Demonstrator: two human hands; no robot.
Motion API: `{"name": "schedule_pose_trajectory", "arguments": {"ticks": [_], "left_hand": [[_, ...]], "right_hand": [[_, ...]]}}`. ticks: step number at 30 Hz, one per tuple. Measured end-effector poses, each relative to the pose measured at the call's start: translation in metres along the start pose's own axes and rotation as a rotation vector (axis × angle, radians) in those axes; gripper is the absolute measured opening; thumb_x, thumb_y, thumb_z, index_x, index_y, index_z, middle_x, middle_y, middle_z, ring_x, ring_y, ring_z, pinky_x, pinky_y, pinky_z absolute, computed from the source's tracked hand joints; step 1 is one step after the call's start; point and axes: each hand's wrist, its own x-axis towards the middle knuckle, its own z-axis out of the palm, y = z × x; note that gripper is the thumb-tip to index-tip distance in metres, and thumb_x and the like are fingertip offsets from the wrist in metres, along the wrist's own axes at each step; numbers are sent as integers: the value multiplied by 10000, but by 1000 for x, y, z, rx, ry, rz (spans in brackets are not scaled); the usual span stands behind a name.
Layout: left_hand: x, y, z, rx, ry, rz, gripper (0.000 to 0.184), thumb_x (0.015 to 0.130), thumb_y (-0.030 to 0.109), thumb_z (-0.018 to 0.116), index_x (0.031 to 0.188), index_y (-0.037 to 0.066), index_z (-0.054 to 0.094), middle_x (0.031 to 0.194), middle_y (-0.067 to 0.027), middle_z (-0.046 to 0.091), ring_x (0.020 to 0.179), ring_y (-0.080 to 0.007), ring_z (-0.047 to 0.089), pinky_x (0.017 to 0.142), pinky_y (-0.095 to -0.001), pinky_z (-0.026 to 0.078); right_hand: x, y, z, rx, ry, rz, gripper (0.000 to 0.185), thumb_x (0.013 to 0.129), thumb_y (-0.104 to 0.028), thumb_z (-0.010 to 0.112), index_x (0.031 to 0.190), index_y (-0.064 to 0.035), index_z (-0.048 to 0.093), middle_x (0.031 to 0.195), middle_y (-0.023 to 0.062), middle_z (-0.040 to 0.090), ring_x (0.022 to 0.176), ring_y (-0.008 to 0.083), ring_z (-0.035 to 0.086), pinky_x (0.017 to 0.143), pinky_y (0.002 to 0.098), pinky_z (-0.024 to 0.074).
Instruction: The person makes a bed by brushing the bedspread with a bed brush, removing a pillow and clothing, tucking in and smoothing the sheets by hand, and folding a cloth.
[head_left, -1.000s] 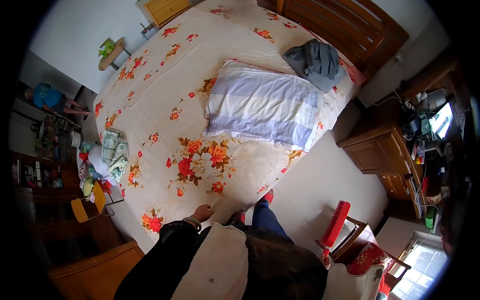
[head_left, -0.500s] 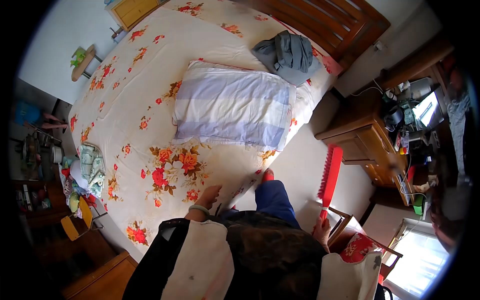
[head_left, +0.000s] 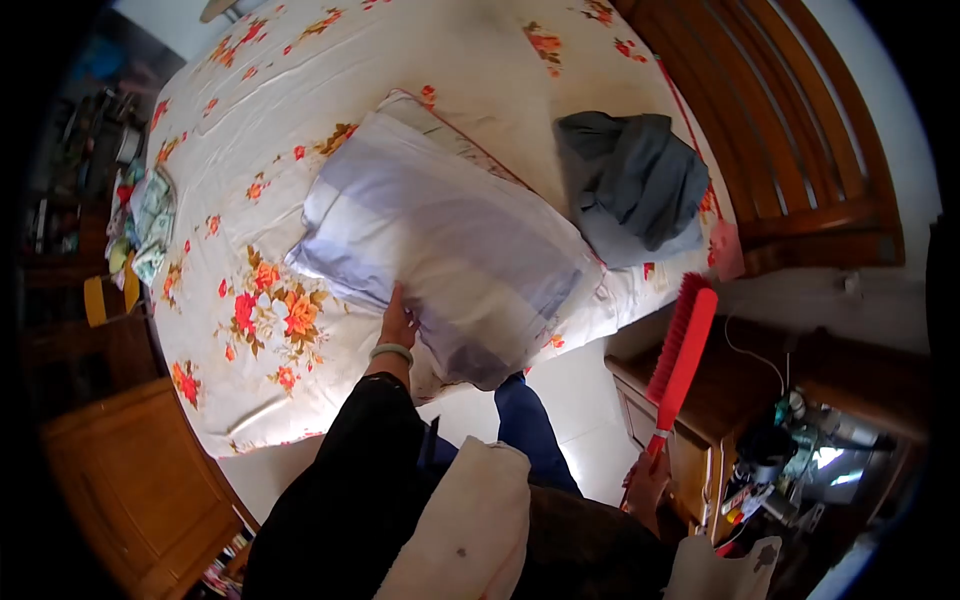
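A pillow (head_left: 455, 230) in a white and pale lavender case lies on the flowered bed sheet (head_left: 225, 130). At the pillow's near edge is my left hand (head_left: 399, 322), closed on the fabric, with a pale bangle on the wrist; some of the fingers are hidden. That near edge sags over the side of the bed. My right hand (head_left: 648, 487) is wrapped round the handle of a red bed brush (head_left: 682, 345). The brush points upward, off to the right of the bed, with its bristles facing left.
Grey folded cloth (head_left: 640, 185) lies by the wooden headboard (head_left: 790, 130). A wooden cabinet (head_left: 690, 455) stands at the right, with cluttered things beside it. Green printed cloth (head_left: 153, 225) is at the left, and a wooden cupboard (head_left: 150, 480) stands at lower left.
My left hand has reached forward and taken hold of the pillow's near edge, which has come toward me over the bed's side. The view has turned; the brush stays in my right hand.
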Motion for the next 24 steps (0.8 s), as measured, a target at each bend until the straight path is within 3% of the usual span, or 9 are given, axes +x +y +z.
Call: {"name": "schedule_pose_trajectory", "arguments": {"ticks": [2, 4, 6, 11, 12, 14, 15, 17, 24], "left_hand": [[-4, 4, 30, -199, -261, 116, 675, 813, 515, 627, 1304, 84, 457, 1275, -73, 510, 1136, -220, 491, 979, -390, 393], [-20, 23, 69, -175, -301, 58, 565, 824, 466, 645, 1214, 74, 526, 1152, -73, 594, 1048, -195, 567, 911, -345, 467], [-22, 35, 87, -53, -340, 63, 570, 815, 465, 655, 1201, 64, 536, 1123, -94, 604, 1024, -203, 581, 892, -366, 482], [-24, 43, 111, -111, -147, 168, 356, 757, 140, 684, 1024, -74, 588, 874, -156, 645, 728, -253, 648, 654, -346, 555], [-31, 46, 116, -155, -146, 243, 338, 755, 115, 665, 1026, -69, 584, 895, -150, 639, 758, -254, 643, 667, -357, 552], [-72, 59, 113, -322, -188, 271, 319, 745, 101, 660, 1016, -49, 587, 920, -138, 625, 779, -251, 631, 683, -374, 550], [-105, 69, 102, -424, -272, 268, 338, 740, 100, 665, 1030, -56, 585, 926, -140, 628, 786, -252, 634, 686, -374, 551], [-150, 73, 65, -471, -301, 327, 400, 730, 111, 684, 1069, -73, 578, 958, -147, 636, 820, -252, 639, 703, -381, 550], [-289, 43, -104, -647, -138, 499, 448, 765, 131, 668, 1132, -97, 547, 1009, -159, 645, 875, -252, 645, 770, -352, 536]], "right_hand": [[26, -2, -17, -37, -27, -25, 107, 923, -170, 506, 945, -66, 487, 558, 1, 450, 399, 79, 431, 372, 227, 377], [38, -20, -14, -81, -80, -32, 126, 928, -191, 507, 951, -70, 483, 556, -3, 440, 398, 79, 422, 372, 222, 370], [50, -21, -18, -54, -100, -1, 149, 928, -215, 514, 961, -73, 481, 553, -2, 431, 396, 81, 414, 362, 226, 359], [63, -40, -1, -100, -89, -1, 233, 938, -286, 514, 954, -58, 473, 546, 2, 406, 392, 90, 400, 352, 232, 340], [65, -46, 5, -134, -143, -20, 233, 938, -286, 514, 954, -58, 473, 546, 2, 406, 392, 90, 400, 352, 232, 340], [69, -50, 6, -285, -13, -133, 265, 936, -328, 522, 969, -68, 475, 548, -3, 397, 398, 87, 391, 357, 237, 336], [85, -43, -1, -145, -102, -117, 282, 932, -357, 526, 966, -81, 478, 551, -8, 395, 404, 82, 382, 362, 243, 331], [102, -57, 8, -163, -167, -212, 292, 929, -361, 530, 966, -75, 490, 576, 4, 413, 432, 91, 397, 385, 251, 342], [104, -105, 125, -355, -473, -498, 327, 917, -376, 546, 965, -53, 533, 663, 44, 478, 526, 124, 447, 463, 279, 383]]}}
